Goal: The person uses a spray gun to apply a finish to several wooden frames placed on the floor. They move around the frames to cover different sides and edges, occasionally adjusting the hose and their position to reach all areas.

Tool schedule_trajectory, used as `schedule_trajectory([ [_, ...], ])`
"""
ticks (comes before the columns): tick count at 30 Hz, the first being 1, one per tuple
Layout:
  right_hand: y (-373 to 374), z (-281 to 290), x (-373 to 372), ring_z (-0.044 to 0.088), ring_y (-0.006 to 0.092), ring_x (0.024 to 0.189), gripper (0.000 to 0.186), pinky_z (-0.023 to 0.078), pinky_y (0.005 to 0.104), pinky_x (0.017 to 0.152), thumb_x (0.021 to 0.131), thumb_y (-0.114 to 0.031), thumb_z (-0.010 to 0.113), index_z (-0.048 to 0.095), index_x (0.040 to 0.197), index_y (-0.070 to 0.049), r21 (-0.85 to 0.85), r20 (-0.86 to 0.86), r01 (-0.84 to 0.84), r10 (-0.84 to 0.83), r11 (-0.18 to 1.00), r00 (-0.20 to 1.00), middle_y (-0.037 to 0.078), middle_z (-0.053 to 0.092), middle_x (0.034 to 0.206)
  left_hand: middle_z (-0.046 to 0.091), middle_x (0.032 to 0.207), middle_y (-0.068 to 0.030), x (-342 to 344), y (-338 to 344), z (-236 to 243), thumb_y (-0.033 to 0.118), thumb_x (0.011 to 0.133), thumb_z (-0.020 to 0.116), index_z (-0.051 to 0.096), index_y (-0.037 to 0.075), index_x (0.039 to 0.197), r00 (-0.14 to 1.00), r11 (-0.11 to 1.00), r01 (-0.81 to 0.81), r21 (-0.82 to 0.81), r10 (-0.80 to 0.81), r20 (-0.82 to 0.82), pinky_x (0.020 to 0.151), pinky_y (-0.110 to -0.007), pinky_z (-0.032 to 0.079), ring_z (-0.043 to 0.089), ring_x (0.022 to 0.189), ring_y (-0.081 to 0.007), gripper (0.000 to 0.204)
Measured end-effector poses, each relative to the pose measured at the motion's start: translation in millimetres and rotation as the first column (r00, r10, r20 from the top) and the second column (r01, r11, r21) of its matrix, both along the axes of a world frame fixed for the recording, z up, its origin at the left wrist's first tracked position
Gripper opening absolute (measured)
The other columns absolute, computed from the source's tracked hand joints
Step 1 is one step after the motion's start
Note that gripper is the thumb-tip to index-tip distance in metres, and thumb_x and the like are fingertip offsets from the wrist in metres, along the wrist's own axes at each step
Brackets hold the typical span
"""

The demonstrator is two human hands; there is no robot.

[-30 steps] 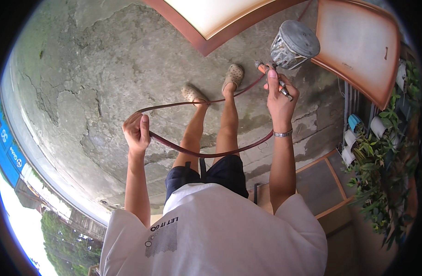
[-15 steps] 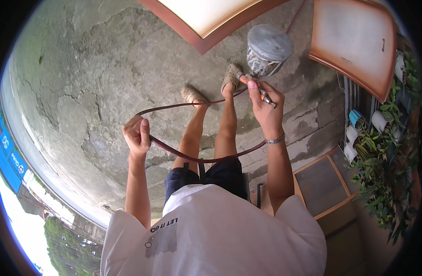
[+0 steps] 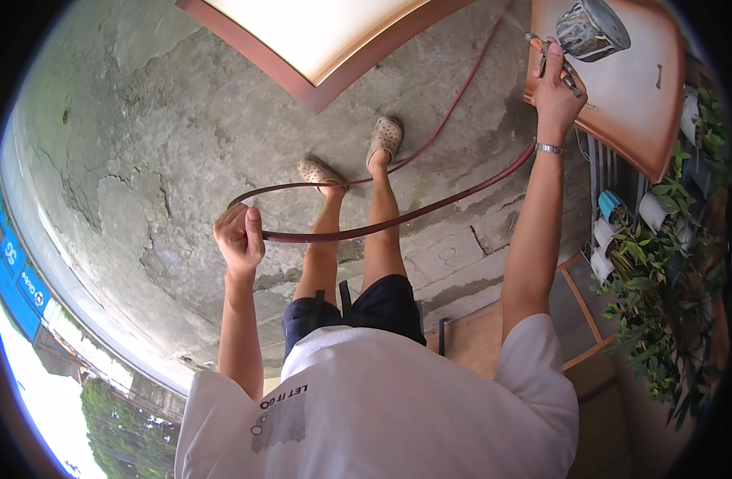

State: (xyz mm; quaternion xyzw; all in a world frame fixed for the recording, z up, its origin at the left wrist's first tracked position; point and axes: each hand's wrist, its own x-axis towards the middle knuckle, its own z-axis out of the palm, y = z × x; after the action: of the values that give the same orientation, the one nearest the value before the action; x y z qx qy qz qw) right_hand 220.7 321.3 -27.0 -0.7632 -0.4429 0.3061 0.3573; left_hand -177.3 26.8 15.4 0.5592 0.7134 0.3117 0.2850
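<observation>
Now R hand (image 3: pixel 557 100) has the spray gun (image 3: pixel 535 42), upper R of my cam.
I see its fingers curled round the handle, gray cup (image 3: pixel 592 33) in front of a brown-edged board (image 3: pixel 621 92); L hand (image 3: pixel 240 239), fingers bent in tight, has the red hose (image 3: pixel 398 227).

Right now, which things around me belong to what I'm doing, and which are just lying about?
In use:
Spray gun with its cup, in your right hand
Red hose, in your left hand
Probably the two brown-edged panels

Seemingly just around:
Plants
Blue pot
Wooden frame
</observation>
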Motion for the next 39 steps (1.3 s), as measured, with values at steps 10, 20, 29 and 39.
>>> schedule_trajectory([
  [10, 44.8, 2.5, 36.2, 0.05, 0.0103, 0.042, 0.044, 0.038, 0.026, 0.036, 0.097, -0.048, 0.068, 0.081, 0.1, -0.006, 0.198, 0.046, 0.103, -0.114, 0.975, 0.992, 0.005, 0.068, 0.067, 0.036, 0.055, -0.0109, 15.7, 23.6, -7.6, 0.008, 0.099, 0.058, 0.039, 0.0, 0.062, 1.0, 1.0, -0.001, 0.004, 0.001, 0.006, 0.05, -0.04, 0.028, 0.035, 0.049, -0.0276, 0.042],
  [20, -120.3, 10.4, -57.0, 0.06, 0.0112, 0.055, 0.04, 0.048, 0.0286, 0.055, 0.103, -0.038, 0.063, 0.078, 0.108, -0.001, -0.127, -0.078, -0.153, 0.144, 0.98, 0.987, 0.006, 0.073, 0.077, 0.035, 0.055, -0.0102, -25.1, -14.8, 0.9, 0.011, 0.101, 0.057, 0.039, 0.0, 0.061, 1.0, 1.0, 0.006, 0.028, -0.006, 0.006, 0.05, -0.039, 0.027, 0.035, 0.049, -0.0265, 0.044],
  [29, -217.8, 11.9, -112.3, 0.06, 0.0095, 0.062, 0.033, 0.047, 0.027, 0.06, 0.105, -0.029, 0.061, 0.077, 0.107, -0.001, -0.089, -0.173, -0.443, 0.424, 0.892, 0.889, 0.007, 0.077, 0.084, 0.035, 0.055, -0.0102, -50.4, -50.7, 5.6, 0.015, 0.101, 0.057, 0.039, 0.0, 0.061, 1.0, 0.999, 0.028, 0.04, -0.028, 0.013, 0.05, -0.039, 0.026, 0.034, 0.049, -0.0263, 0.047],
  [39, -258.6, 34.7, -129.6, 0.073, 0.0145, 0.076, 0.023, 0.054, 0.028, 0.07, 0.101, -0.019, 0.068, 0.077, 0.104, 0.002, -0.137, -0.403, -0.566, 0.476, 0.813, 0.782, 0.012, 0.079, 0.09, 0.036, 0.055, -0.0108, -50.3, -60.5, 8.0, 0.012, 0.099, 0.056, 0.039, 0.0, 0.06, 0.997, 0.998, 0.052, 0.045, -0.054, 0.049, 0.051, -0.04, 0.029, 0.037, 0.049, -0.0276, 0.045],
])
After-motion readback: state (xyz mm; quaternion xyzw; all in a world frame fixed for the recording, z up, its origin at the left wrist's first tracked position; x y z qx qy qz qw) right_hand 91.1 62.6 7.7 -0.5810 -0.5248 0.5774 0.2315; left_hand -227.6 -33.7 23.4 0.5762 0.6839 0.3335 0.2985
